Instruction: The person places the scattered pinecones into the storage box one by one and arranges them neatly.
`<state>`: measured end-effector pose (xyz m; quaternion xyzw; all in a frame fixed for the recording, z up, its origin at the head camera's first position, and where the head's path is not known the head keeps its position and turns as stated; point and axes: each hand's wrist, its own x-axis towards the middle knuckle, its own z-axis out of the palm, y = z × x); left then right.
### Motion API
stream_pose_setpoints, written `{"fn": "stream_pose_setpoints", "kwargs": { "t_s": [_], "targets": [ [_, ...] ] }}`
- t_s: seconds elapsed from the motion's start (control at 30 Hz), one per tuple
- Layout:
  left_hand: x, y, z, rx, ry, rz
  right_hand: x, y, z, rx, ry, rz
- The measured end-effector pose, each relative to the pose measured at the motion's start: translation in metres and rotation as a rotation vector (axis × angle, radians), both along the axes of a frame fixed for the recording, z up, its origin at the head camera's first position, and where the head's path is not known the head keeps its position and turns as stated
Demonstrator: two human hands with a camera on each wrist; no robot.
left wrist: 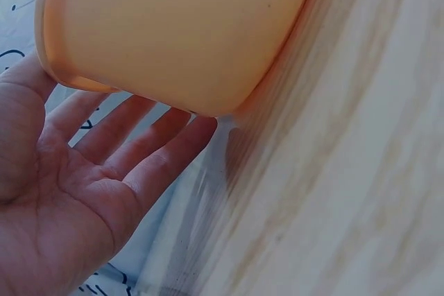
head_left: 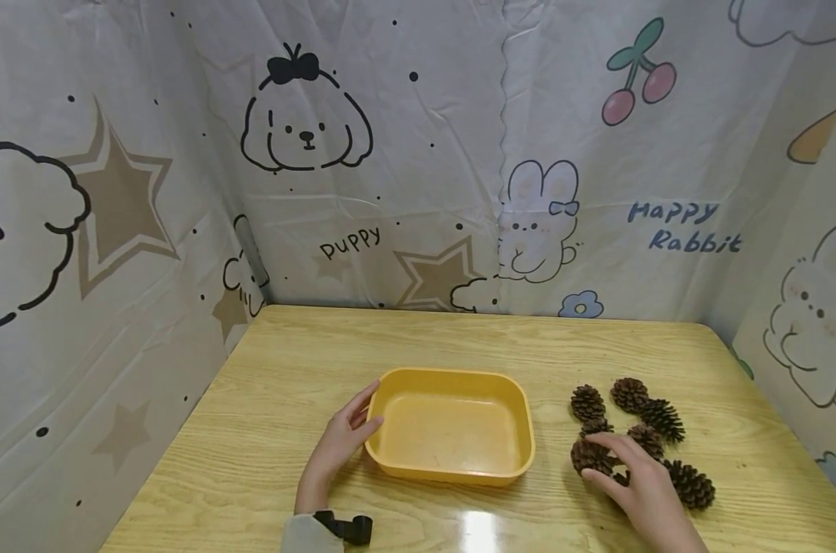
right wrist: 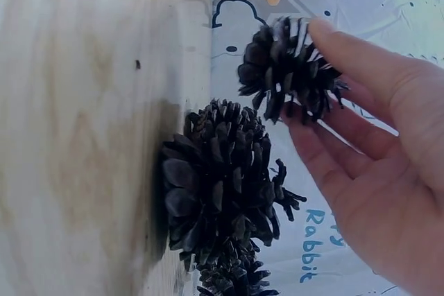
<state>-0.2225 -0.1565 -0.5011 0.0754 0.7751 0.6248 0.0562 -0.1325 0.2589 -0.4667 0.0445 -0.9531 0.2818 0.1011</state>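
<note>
A yellow plastic basin (head_left: 452, 478), rectangular with rounded corners, stands in the middle of the table with nothing in it. My left hand (head_left: 342, 438) holds its left end, thumb over the rim and fingers against the outer wall (left wrist: 187, 32). To the right, my right hand (head_left: 635, 476) pinches a brown pine cone (head_left: 589, 456) between thumb and fingers. In the right wrist view this pine cone (right wrist: 288, 71) is raised off the table, beside another pine cone (right wrist: 218, 178). Several more pine cones (head_left: 661, 420) lie grouped around the right hand, one partly behind it.
The light wood table (head_left: 286, 353) reaches back to a white printed cloth (head_left: 418, 153), which also hangs along the left and right sides. Bare tabletop shows between the basin and the pine cones. A black strap (head_left: 345, 528) is round the left wrist.
</note>
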Motion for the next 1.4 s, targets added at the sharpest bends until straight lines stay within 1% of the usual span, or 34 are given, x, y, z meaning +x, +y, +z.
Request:
{"fn": "stream_pose_setpoints", "kwargs": {
  "t_s": [0.2,0.27,0.47,0.67,0.8,0.97,1.17,1.3,1.4],
  "targets": [
    [0.000,-0.001,-0.001,0.009,0.004,-0.010,0.000,0.000,0.003,-0.029,0.154,-0.040],
    [0.000,-0.001,-0.001,0.013,0.003,-0.011,-0.001,0.000,0.003,-0.049,0.172,-0.059],
    [0.000,-0.001,-0.001,0.008,0.003,-0.009,-0.002,0.000,0.004,-0.099,0.153,-0.089],
    [-0.001,-0.001,-0.001,0.002,0.009,-0.012,-0.003,0.001,0.004,-0.103,0.183,-0.097],
    [-0.001,-0.001,-0.001,0.008,0.009,-0.018,-0.004,0.001,0.004,-0.113,0.168,-0.103],
    [0.000,-0.001,-0.001,0.016,0.006,-0.017,-0.005,-0.002,0.004,-0.155,0.137,-0.091],
    [0.000,-0.002,-0.002,0.012,0.010,-0.010,-0.008,-0.008,0.006,-0.148,0.145,-0.080],
    [-0.001,-0.001,-0.003,0.010,0.015,-0.007,-0.011,-0.013,0.007,-0.143,0.168,-0.062],
    [-0.001,-0.001,-0.003,0.010,0.012,-0.003,-0.015,-0.016,0.005,-0.130,0.203,-0.043]
  ]
}}
